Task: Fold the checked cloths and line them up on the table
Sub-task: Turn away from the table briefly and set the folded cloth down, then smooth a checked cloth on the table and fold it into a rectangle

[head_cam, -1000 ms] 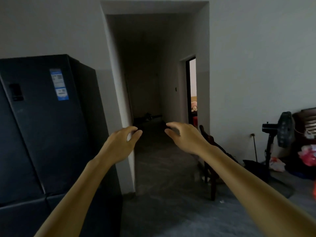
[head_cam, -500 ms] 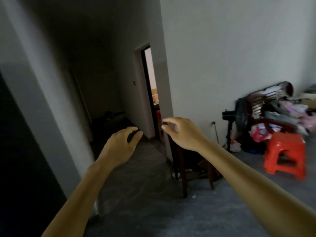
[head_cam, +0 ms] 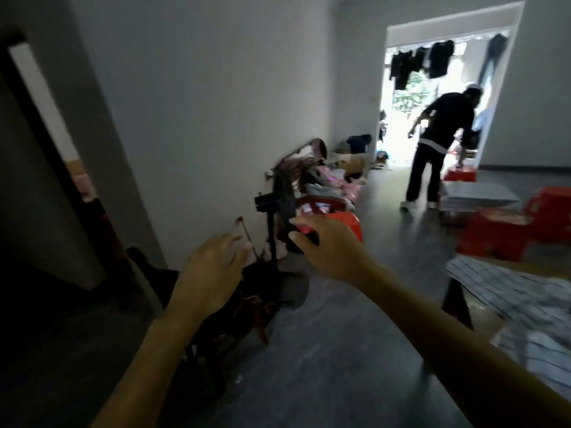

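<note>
Checked cloths [head_cam: 522, 304], white with dark lines, lie rumpled over a table [head_cam: 457, 291] at the right edge of the head view. My left hand [head_cam: 210, 273] and my right hand [head_cam: 327, 245] are both stretched out in mid-air in front of me, fingers loosely bent, holding nothing. Both hands are well to the left of the cloths and touch nothing.
A standing fan [head_cam: 278, 211] and a dark wooden chair [head_cam: 247, 307] stand by the wall ahead. Red plastic stools [head_cam: 494, 233] sit beyond the table. A person [head_cam: 435, 149] bends over near the bright doorway. Piles of clothes [head_cam: 324, 177] line the wall.
The view has swung right, from the fridge and dark hallway to the room with the table of cloths. Both hands stay raised and empty.
</note>
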The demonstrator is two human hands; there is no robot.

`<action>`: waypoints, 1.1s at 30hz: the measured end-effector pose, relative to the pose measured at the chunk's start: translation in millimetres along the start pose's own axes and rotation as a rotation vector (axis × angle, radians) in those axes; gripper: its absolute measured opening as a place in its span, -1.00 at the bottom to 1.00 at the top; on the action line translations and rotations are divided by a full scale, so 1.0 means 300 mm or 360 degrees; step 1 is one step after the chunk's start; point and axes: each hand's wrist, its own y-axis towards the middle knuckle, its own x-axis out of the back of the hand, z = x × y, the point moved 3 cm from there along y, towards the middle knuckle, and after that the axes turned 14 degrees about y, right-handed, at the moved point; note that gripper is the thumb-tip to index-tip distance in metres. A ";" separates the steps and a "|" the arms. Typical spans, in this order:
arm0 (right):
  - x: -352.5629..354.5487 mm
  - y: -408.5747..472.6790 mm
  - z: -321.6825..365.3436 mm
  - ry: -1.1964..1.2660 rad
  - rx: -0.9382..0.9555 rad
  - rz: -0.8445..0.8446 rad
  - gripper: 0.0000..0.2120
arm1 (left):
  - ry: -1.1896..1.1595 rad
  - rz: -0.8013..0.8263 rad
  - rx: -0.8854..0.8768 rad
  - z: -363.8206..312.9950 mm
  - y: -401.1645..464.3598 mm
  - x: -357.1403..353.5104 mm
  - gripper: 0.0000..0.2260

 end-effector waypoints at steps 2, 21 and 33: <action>0.053 -0.010 -0.103 -0.0064 -0.0144 -0.0142 -0.71 | -0.0137 0.0070 -0.0133 -0.083 0.093 -0.117 -0.64; 0.540 -0.302 -1.015 -0.0286 -0.1193 -0.1006 -0.64 | -0.0821 0.0716 -0.1059 -0.963 0.622 -1.118 -0.74; 0.666 -0.366 -1.356 -0.0427 -0.1676 -0.1290 -0.67 | -0.1008 0.1166 -0.1586 -1.387 0.752 -1.516 -0.74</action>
